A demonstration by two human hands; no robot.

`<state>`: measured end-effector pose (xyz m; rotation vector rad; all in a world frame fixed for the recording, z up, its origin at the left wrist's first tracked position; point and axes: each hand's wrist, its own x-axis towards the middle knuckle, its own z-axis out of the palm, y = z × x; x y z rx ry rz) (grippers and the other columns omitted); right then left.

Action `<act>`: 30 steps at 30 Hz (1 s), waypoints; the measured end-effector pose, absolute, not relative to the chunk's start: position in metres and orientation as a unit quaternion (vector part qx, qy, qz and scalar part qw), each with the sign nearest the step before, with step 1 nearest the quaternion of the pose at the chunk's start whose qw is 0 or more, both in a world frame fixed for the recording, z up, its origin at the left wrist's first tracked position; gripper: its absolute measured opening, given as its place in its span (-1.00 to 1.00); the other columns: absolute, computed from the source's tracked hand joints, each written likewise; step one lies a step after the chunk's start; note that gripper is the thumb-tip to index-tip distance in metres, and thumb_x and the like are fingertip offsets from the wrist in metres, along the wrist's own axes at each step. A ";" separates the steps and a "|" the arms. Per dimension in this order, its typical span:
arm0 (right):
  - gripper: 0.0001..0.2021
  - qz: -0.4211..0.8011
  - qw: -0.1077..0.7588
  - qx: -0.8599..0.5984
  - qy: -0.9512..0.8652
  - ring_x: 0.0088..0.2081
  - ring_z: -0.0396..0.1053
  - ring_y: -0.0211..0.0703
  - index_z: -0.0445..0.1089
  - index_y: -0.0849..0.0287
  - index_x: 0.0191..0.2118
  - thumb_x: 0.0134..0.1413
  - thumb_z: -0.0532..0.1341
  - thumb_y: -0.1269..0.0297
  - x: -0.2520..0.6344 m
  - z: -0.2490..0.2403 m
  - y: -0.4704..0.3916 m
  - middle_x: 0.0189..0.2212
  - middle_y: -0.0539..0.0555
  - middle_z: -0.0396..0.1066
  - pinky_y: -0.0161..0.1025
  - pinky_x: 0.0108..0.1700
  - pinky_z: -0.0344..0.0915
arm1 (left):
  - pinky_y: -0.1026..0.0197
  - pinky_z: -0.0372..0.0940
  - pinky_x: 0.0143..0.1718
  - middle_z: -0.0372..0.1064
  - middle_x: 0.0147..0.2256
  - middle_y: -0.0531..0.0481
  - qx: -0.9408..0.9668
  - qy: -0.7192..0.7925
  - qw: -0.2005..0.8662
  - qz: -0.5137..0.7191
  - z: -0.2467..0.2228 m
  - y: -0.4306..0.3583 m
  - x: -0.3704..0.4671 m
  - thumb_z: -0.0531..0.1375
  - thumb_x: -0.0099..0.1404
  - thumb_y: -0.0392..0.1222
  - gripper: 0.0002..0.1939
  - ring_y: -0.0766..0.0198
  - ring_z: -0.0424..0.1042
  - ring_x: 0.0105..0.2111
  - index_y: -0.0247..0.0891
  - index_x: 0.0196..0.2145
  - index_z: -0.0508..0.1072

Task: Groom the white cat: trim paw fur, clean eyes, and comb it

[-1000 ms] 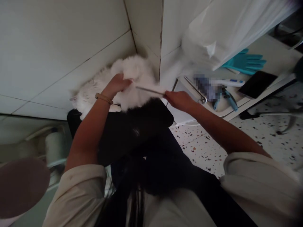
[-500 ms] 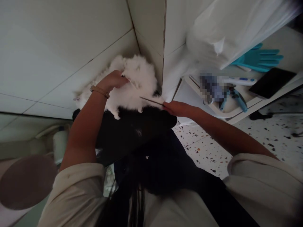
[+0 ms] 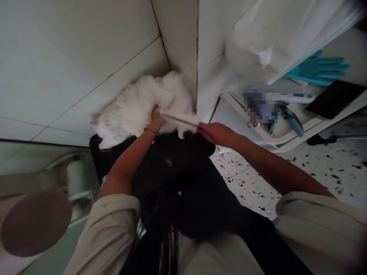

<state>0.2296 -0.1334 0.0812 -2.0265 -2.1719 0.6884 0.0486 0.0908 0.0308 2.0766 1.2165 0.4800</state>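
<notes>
A fluffy white cat [image 3: 137,103] lies on a black surface [image 3: 172,156] against the wall, its head to the left. In my right hand [image 3: 213,133] is a long thin metal tool [image 3: 182,120], held by its right end; I cannot tell whether it is a comb or scissors. The tool points left across the cat's underside. Its far end reaches my left hand [image 3: 157,118], whose fingers are curled into the cat's belly fur. Those fingertips are partly hidden in the hair. A small paw shows below the tool.
To the right, a white tray [image 3: 265,142] holds blue-handled clippers [image 3: 294,122] and a white handheld device [image 3: 298,98]. A black phone [image 3: 336,99] and a turquoise glove [image 3: 321,70] lie beyond. A round brown lid [image 3: 36,223] stands at lower left. Tiled walls form a corner behind the cat.
My left hand has moved down and right, from the cat's upper side to its belly by the tool's tip. More of the cat's head now shows. My right hand has hardly moved.
</notes>
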 end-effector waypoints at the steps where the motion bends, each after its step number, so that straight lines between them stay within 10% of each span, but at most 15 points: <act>1: -0.66 0.216 0.056 -0.701 -0.678 -0.29 0.44 -0.06 0.30 0.23 0.06 0.44 -0.08 0.15 0.237 0.081 -0.126 -0.26 0.25 0.53 -0.26 -0.32 0.13 | 0.01 0.10 0.36 0.47 0.06 -0.22 0.796 0.467 0.337 0.187 0.026 0.087 0.045 0.22 0.21 -0.24 -0.69 -0.01 0.30 0.25 -0.27 -0.08 0.52; 17: -0.71 0.303 -0.026 -0.633 -0.712 -0.41 0.36 -0.17 0.31 0.21 -0.01 0.44 -0.06 0.19 0.241 0.050 -0.108 -0.31 0.22 0.49 -0.27 -0.39 0.08 | 0.21 0.47 -0.19 0.56 -0.24 -0.06 0.595 0.455 0.606 0.268 0.040 0.074 0.033 0.19 0.00 -0.22 -0.77 0.15 0.55 -0.19 -0.23 -0.32 0.49; 30: -0.79 0.329 -0.070 -0.487 -0.806 -0.32 0.49 -0.14 0.34 0.07 0.02 0.35 0.07 0.33 0.190 0.054 -0.180 -0.20 0.13 0.57 -0.30 -0.37 0.11 | 0.11 0.49 -0.10 0.54 -0.12 -0.12 0.582 0.460 0.638 0.208 0.059 0.074 0.050 0.29 0.16 -0.13 -0.67 0.09 0.55 -0.09 -0.27 -0.11 0.50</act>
